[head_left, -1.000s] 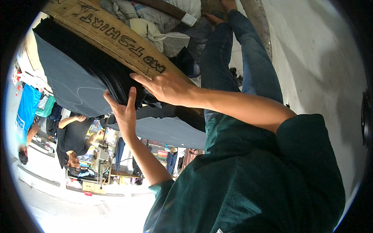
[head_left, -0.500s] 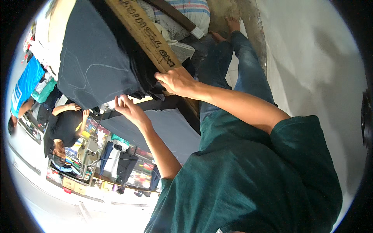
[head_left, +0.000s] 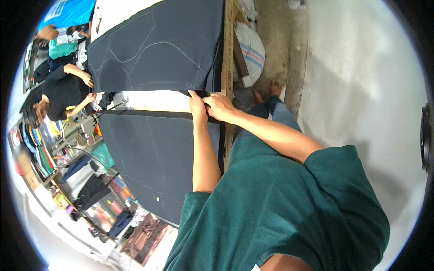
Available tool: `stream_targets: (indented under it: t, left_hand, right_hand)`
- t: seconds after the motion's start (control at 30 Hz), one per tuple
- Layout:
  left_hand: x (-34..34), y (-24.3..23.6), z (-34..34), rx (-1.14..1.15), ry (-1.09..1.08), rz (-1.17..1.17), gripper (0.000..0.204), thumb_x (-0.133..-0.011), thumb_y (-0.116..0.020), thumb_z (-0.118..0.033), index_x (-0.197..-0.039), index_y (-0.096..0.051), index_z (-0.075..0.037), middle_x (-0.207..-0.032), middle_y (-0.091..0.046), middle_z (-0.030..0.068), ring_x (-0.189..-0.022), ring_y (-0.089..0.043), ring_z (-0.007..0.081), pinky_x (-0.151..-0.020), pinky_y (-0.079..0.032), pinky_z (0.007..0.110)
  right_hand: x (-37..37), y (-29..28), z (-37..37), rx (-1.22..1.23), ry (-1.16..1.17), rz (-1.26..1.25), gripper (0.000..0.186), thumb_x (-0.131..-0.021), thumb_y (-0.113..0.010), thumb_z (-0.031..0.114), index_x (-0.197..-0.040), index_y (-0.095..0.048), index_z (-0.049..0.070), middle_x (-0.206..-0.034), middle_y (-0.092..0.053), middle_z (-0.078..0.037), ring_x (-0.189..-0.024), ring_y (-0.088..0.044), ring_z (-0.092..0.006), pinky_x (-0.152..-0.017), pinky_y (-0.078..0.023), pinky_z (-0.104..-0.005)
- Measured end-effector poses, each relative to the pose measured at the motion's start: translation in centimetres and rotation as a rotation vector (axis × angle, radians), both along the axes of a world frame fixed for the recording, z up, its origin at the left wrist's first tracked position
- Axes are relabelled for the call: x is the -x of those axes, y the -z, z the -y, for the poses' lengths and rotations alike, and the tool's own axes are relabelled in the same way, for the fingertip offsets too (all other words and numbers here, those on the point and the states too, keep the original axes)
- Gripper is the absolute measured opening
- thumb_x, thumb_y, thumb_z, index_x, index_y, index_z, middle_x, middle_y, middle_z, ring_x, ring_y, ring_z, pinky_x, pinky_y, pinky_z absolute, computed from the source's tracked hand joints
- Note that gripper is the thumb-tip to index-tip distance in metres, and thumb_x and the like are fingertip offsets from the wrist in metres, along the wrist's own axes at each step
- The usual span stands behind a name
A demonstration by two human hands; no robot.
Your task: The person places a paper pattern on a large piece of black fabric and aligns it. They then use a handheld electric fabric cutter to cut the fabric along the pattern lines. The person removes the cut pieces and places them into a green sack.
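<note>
Charcoal cloth (head_left: 158, 67), chalk-marked, lay on the table (head_left: 156, 100), apart from a second stack (head_left: 153, 158). Since the previous view, the left hand (head_left: 197, 107) had gone from a spread pose to the cloth's near corner, just beside the right hand (head_left: 219, 108). Left fingers were together, right fingers curled; whether either was clamped could not be told. In judgement, work now centred on that corner.
</note>
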State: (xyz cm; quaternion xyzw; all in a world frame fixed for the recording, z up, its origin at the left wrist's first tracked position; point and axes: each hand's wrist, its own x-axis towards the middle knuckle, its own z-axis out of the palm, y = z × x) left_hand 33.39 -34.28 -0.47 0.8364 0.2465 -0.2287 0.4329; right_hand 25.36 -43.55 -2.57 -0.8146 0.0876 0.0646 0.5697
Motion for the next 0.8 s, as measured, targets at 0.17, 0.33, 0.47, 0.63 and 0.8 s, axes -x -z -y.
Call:
stream_targets:
  t: [0.17,0.33,0.47,0.63,0.8]
  left_hand:
    - [0.7,2.5,-4.8,0.344,-0.231,-0.004,0.073,-0.117,-0.049,-0.057,-0.135,-0.063,0.013,-0.127,-0.073,0.0235,-0.111,-0.072,0.0309,-0.093,-0.060,0.047]
    - [1.4,0.9,-2.3,0.499,-0.310,0.066,0.060,-0.119,-0.053,-0.041,-0.149,-0.052,0.011,-0.143,-0.066,0.0250,-0.126,-0.070,0.0313,-0.106,-0.058,0.045]
    - [1.7,1.7,-1.4,0.624,-0.355,0.119,0.064,-0.117,-0.058,-0.039,-0.157,-0.046,0.009,-0.149,-0.063,0.0249,-0.131,-0.067,0.0322,-0.111,-0.055,0.046]
    - [1.7,3.2,-1.9,0.647,-0.374,0.083,0.063,-0.110,-0.070,-0.032,-0.155,-0.048,0.007,-0.146,-0.066,0.0239,-0.127,-0.068,0.0329,-0.109,-0.055,0.045]
    - [2.2,2.2,-3.0,0.551,-0.307,0.137,0.049,-0.101,-0.078,-0.016,-0.141,-0.062,0.008,-0.133,-0.074,0.0218,-0.115,-0.074,0.0302,-0.101,-0.058,0.042]
  right_hand:
    - [-0.6,-5.7,0.7,0.115,-0.118,0.030,0.018,-0.098,-0.067,0.014,-0.110,-0.077,0.004,-0.097,-0.078,-0.024,-0.097,-0.076,-0.0452,-0.083,-0.059,-0.0570]
    - [-2.6,-9.1,3.0,0.332,0.017,0.364,0.021,-0.098,-0.065,0.011,-0.117,-0.071,0.004,-0.119,-0.073,-0.019,-0.119,-0.070,-0.0356,-0.098,-0.057,-0.0492]
    - [-6.5,-6.5,5.6,0.612,-0.216,0.542,0.063,-0.084,-0.060,-0.005,-0.146,-0.064,0.004,-0.156,-0.059,-0.021,-0.157,-0.044,-0.0386,-0.131,-0.032,-0.0546]
    - [-9.2,-8.2,7.8,0.726,-0.427,0.201,0.057,-0.087,-0.060,0.005,-0.143,-0.069,0.012,-0.137,-0.073,-0.016,-0.141,-0.059,-0.0327,-0.120,-0.039,-0.0530]
    - [-8.9,-10.4,9.4,0.849,-0.567,-0.082,0.038,-0.090,-0.055,0.013,-0.120,-0.078,0.015,-0.101,-0.082,-0.014,-0.110,-0.069,-0.0340,-0.105,-0.051,-0.0512]
